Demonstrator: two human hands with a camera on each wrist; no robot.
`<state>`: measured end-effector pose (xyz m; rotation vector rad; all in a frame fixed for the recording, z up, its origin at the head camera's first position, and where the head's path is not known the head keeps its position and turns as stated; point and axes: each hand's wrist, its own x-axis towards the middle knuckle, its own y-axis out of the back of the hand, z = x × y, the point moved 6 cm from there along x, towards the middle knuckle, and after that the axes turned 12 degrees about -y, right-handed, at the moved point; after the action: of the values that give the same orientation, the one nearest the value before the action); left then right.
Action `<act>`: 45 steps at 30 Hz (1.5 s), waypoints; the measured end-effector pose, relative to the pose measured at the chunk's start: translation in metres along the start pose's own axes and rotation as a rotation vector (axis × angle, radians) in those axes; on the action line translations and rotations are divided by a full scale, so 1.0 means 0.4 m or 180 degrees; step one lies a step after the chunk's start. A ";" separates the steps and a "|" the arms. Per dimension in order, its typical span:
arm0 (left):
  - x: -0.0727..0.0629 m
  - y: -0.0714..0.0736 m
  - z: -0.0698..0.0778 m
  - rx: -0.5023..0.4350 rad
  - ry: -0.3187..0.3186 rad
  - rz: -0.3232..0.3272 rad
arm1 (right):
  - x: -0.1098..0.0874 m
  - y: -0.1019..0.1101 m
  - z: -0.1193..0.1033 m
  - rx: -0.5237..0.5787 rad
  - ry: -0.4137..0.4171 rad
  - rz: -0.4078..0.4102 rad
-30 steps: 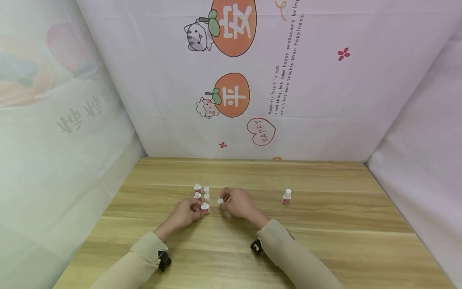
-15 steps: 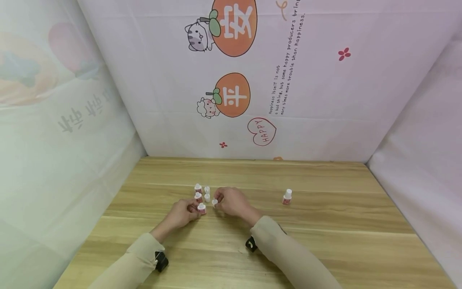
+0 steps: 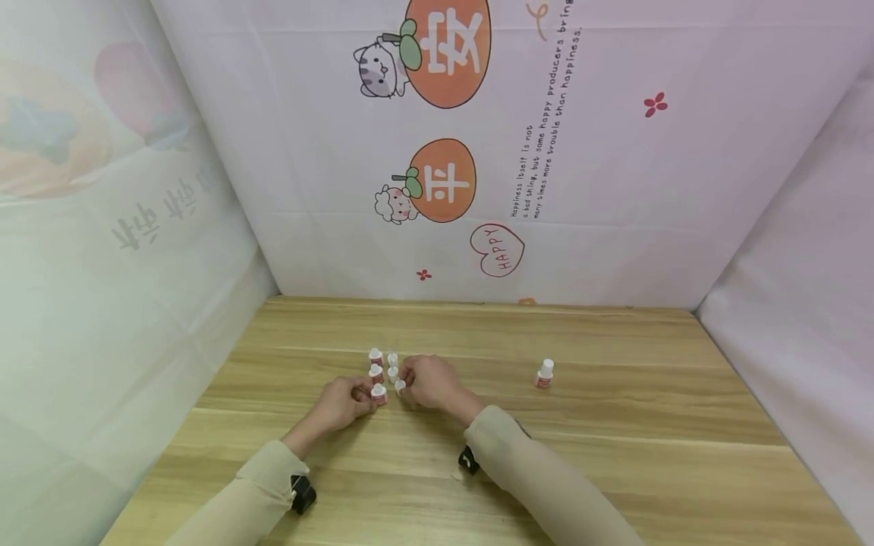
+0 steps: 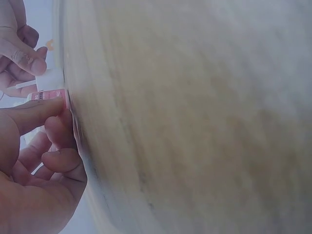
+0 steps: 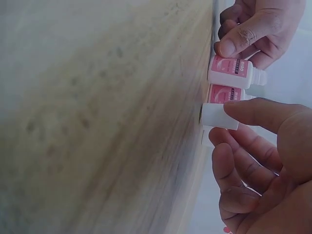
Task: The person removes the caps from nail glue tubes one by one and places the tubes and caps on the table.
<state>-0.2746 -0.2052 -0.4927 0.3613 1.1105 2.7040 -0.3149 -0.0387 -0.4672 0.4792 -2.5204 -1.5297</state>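
In the head view my left hand (image 3: pixel 341 403) pinches a small white bottle (image 3: pixel 378 394) with a pink label, upright on the table. Its cap is off and the narrow nozzle shows in the right wrist view, where thumb and fingers grip the bottle's base (image 5: pixel 229 70). Just to the right, my right hand (image 3: pixel 433 381) holds a white cap (image 3: pixel 400 387) between thumb and fingertips. That cap (image 5: pixel 218 116) stands at the tabletop in the right wrist view. Two more uncapped bottles, a middle one (image 3: pixel 376 374) and a far one (image 3: pixel 376 357), line up behind the held bottle.
Beside those bottles stand two white caps, a nearer cap (image 3: pixel 393 374) and a farther cap (image 3: pixel 392 359). A capped bottle (image 3: pixel 544 374) stands apart on the right of the wooden table (image 3: pixel 614 470). Printed white cloth (image 3: pixel 587 189) hangs behind and at both sides.
My right hand has moved left with the cap, down to the near end of the cap row. The left hand has shifted its bottle slightly left, into line with the other bottles.
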 end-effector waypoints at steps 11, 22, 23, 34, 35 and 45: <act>0.000 -0.001 -0.004 0.0008 0.0056 -0.0001 | 0.003 -0.005 -0.002 -0.0060 0.0007 0.0010; -0.008 0.015 -0.010 -0.0037 0.0194 -0.0039 | -0.011 0.010 0.031 0.0081 -0.0132 -0.0106; -0.010 0.017 -0.010 -0.0021 0.0211 -0.0048 | -0.012 0.012 0.037 0.0079 -0.0156 -0.0107; -0.028 0.018 -0.025 -0.0071 0.0250 -0.0130 | -0.036 0.033 0.081 0.0225 -0.0196 -0.0100; -0.031 0.018 -0.025 -0.0075 0.0236 -0.0143 | -0.039 0.034 0.085 0.0232 -0.0188 -0.0085; -0.053 0.018 -0.014 -0.0073 0.0111 -0.0258 | -0.064 0.054 0.126 0.0350 -0.0211 -0.0011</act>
<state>-0.2567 -0.2196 -0.4947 0.2605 1.0782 2.6594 -0.3099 0.0215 -0.4707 0.4545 -2.6662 -1.4367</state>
